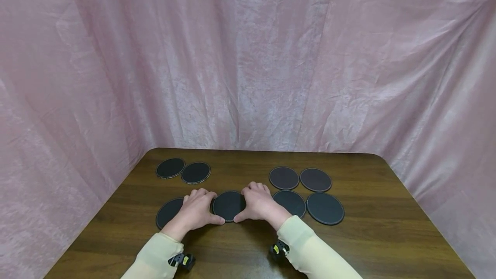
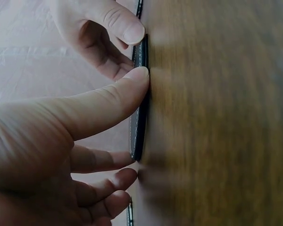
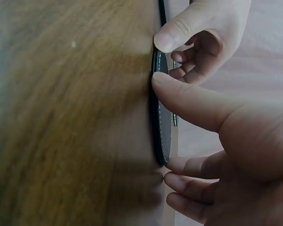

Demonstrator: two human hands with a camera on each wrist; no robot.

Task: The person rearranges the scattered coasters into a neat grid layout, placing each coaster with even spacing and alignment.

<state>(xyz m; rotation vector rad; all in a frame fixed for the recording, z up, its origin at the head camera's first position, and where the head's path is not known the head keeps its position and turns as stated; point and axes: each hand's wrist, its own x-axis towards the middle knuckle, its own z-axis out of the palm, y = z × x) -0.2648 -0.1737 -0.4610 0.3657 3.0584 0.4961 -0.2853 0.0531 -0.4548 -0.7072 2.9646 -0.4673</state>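
Note:
A round dark coaster (image 1: pixel 228 206) with a stitched rim lies on the wooden table between both hands. My left hand (image 1: pixel 196 210) holds its left side, thumb at the near edge and fingers curving round the far side. From the right, my right hand (image 1: pixel 258 204) grips the same coaster in a mirrored way. In the left wrist view the coaster (image 2: pixel 139 113) looks flat on the wood, the two thumbs close together on its near rim. Another coaster (image 1: pixel 168 213) sits partly hidden behind my left hand.
Two more coasters, one at far left (image 1: pixel 170 168) and one beside it (image 1: pixel 196 172), lie near the table's back edge. Right of my right hand is a cluster of several coasters (image 1: pixel 325 208), set in two rows. A pink curtain (image 1: pixel 248 63) hangs behind the table (image 1: pixel 379 244).

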